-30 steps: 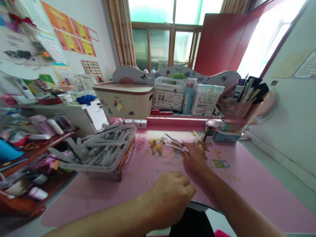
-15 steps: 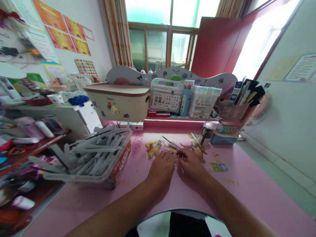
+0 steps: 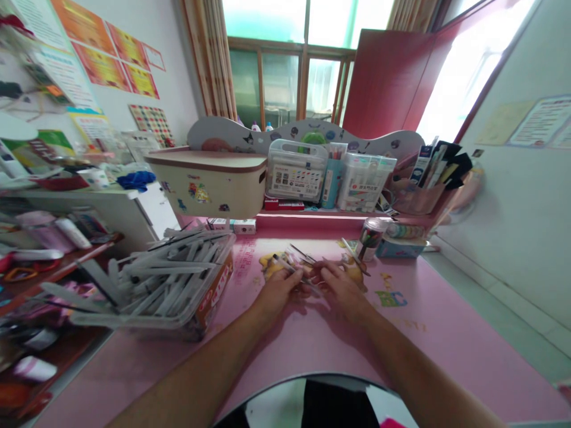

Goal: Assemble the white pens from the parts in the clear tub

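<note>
My left hand (image 3: 285, 288) is closed around a thin whitish pen (image 3: 285, 263) with a dark end, which slants up to the left above the desk. Close beside it, my right hand (image 3: 341, 285) has its fingers curled in near the pen's lower part; whatever they pinch is hidden. Just beyond the hands, thin dark pen-like sticks (image 3: 301, 253) lie on the pink desk (image 3: 250, 324). Another slim pen (image 3: 355, 257) lies farther right. To the left stands a clear plastic box (image 3: 209, 297) heaped with long translucent sleeves (image 3: 172, 267), some with dark sticks in them.
A clear jar of pens (image 3: 372, 238) and a blue box (image 3: 401, 247) stand at the back right. On the raised shelf are a lidded cream bin (image 3: 207, 190), marker cases (image 3: 297, 172) and a pink pen holder (image 3: 414, 196). Cluttered shelves (image 3: 57, 267) flank the desk's left.
The pen has come into view in my left hand, raised and slanting left. Both hands were lower together over the desk before; my left hand has turned and its fingers have closed.
</note>
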Demonstrator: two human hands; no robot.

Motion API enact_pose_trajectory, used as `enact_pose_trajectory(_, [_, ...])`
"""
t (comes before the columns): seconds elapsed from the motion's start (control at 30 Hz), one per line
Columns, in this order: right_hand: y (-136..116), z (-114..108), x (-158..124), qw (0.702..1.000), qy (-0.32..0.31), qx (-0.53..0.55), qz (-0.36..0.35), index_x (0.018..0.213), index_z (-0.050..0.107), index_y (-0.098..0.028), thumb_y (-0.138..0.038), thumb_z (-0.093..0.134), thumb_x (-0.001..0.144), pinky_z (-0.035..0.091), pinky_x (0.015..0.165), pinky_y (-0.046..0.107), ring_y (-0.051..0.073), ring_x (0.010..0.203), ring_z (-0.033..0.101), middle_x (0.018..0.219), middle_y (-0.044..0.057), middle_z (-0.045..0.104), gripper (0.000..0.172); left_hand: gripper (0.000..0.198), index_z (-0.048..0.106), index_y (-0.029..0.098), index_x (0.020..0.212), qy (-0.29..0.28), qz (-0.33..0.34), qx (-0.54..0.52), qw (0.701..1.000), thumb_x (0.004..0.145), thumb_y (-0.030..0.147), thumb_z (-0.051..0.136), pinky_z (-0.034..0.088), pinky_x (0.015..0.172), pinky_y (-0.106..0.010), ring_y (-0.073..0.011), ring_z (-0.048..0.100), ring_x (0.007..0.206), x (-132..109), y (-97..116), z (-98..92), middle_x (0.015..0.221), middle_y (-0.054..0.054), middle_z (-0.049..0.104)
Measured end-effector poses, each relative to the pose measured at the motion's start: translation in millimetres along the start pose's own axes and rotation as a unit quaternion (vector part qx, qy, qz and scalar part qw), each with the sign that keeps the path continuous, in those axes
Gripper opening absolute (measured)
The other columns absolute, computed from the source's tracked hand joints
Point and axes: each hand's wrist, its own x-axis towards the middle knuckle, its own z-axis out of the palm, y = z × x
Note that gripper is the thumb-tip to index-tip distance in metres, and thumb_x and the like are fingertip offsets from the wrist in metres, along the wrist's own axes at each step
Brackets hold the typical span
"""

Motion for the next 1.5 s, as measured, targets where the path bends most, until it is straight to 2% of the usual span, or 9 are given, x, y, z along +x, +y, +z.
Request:
enact_pose_trajectory(0.13, [-7, 5, -5, 0.991, -0.096, -0.092, -0.01, 0.1, 0.069, -0.022, -0.039, 0.06, 0.085, 0.049, 0.07, 0.03, 0.019, 0.079, 0.062, 0.088, 0.003, 0.068, 0.023, 0.037, 0.062, 0.013, 0.081, 0.006, 0.045, 0.026, 0.999, 0.072, 0.048, 0.073, 0.042, 0.044, -0.02, -0.0099, 0.051, 0.046, -1, -2, 1.7, 0.057, 0.002, 0.055])
enact_pose_trajectory(0.2, [-12, 6, -7, 0.982, -0.116, -0.145, -0.037, 0.094, 0.071, -0.022, -0.034, 0.058, 0.086, 0.049, 0.074, 0.031, 0.02, 0.085, 0.062, 0.091, 0.003, 0.069, 0.019, 0.035, 0.063, 0.012, 0.077, 0.019, 0.082, 0.059, 0.995, 0.072, 0.045, 0.074, 0.038, 0.045, -0.018, -0.0075, 0.047, 0.046, -2, -1, 3.4, 0.056, 0.002, 0.054])
enact_pose_trajectory(0.27, [-15, 7, -9, 0.979, -0.133, -0.152, -0.026, 0.088, 0.07, -0.021, -0.035, 0.056, 0.087, 0.048, 0.066, 0.029, 0.019, 0.074, 0.061, 0.081, 0.003, 0.067, 0.019, 0.034, 0.061, 0.014, 0.077, 0.031, 0.097, 0.063, 0.993, 0.072, 0.045, 0.073, 0.034, 0.043, -0.018, -0.0068, 0.044, 0.045, -3, 0, 5.1, 0.054, 0.003, 0.053])
enact_pose_trajectory(0.43, [-5, 12, -12, 0.983, -0.159, -0.008, 0.088, 0.088, 0.06, -0.019, -0.04, 0.058, 0.084, 0.034, 0.044, 0.021, 0.01, 0.046, 0.046, 0.059, -0.003, 0.055, 0.021, 0.03, 0.059, 0.016, 0.075, 0.033, 0.1, 0.08, 0.991, 0.074, 0.044, 0.069, 0.033, 0.044, -0.02, -0.0086, 0.043, 0.045, -6, 3, 9.0, 0.052, 0.005, 0.05])
enact_pose_trajectory(0.53, [-4, 17, -13, 0.983, -0.123, 0.042, 0.131, 0.08, 0.055, -0.02, -0.038, 0.065, 0.075, 0.019, 0.04, 0.019, 0.006, 0.042, 0.03, 0.054, -0.008, 0.041, 0.021, 0.027, 0.059, 0.016, 0.074, 0.03, 0.123, 0.081, 0.989, 0.073, 0.041, 0.07, 0.038, 0.049, -0.02, -0.0092, 0.048, 0.052, -7, 2, 11.0, 0.059, 0.003, 0.055])
enact_pose_trajectory(0.63, [-9, 20, -14, 0.98, -0.115, 0.047, 0.156, 0.073, 0.05, -0.02, -0.04, 0.066, 0.074, 0.012, 0.04, 0.02, 0.006, 0.044, 0.021, 0.053, -0.009, 0.033, 0.026, 0.027, 0.055, 0.018, 0.076, 0.039, 0.11, 0.06, 0.991, 0.075, 0.042, 0.068, 0.031, 0.043, -0.019, -0.0071, 0.039, 0.044, -6, -4, 12.5, 0.053, 0.007, 0.047])
enact_pose_trajectory(0.87, [-3, 20, -14, 0.987, -0.129, 0.01, 0.099, 0.078, 0.057, -0.021, -0.05, 0.063, 0.08, 0.018, 0.043, 0.022, 0.008, 0.045, 0.024, 0.055, -0.008, 0.033, 0.03, 0.031, 0.049, 0.02, 0.079, 0.048, 0.089, 0.026, 0.995, 0.079, 0.047, 0.064, 0.028, 0.035, -0.018, -0.0061, 0.035, 0.037, -6, -18, 12.1, 0.052, 0.009, 0.045])
enact_pose_trajectory(1.27, [0, 14, -11, 0.985, -0.117, -0.12, 0.038, 0.078, 0.063, -0.022, -0.047, 0.054, 0.088, 0.028, 0.05, 0.025, 0.013, 0.05, 0.034, 0.052, -0.005, 0.038, 0.028, 0.037, 0.046, 0.02, 0.077, 0.06, 0.055, -0.006, 0.997, 0.075, 0.05, 0.067, 0.024, 0.034, -0.017, -0.0042, 0.03, 0.034, -7, -16, 14.1, 0.05, 0.011, 0.041])
enact_pose_trajectory(1.5, [-7, 14, -11, 0.979, -0.134, -0.153, -0.021, 0.083, 0.065, -0.018, -0.042, 0.051, 0.091, 0.036, 0.059, 0.025, 0.014, 0.062, 0.044, 0.063, -0.002, 0.05, 0.029, 0.037, 0.046, 0.02, 0.079, 0.065, 0.068, -0.007, 0.995, 0.076, 0.051, 0.066, 0.027, 0.033, -0.018, -0.0048, 0.03, 0.034, -10, -15, 16.5, 0.052, 0.011, 0.042])
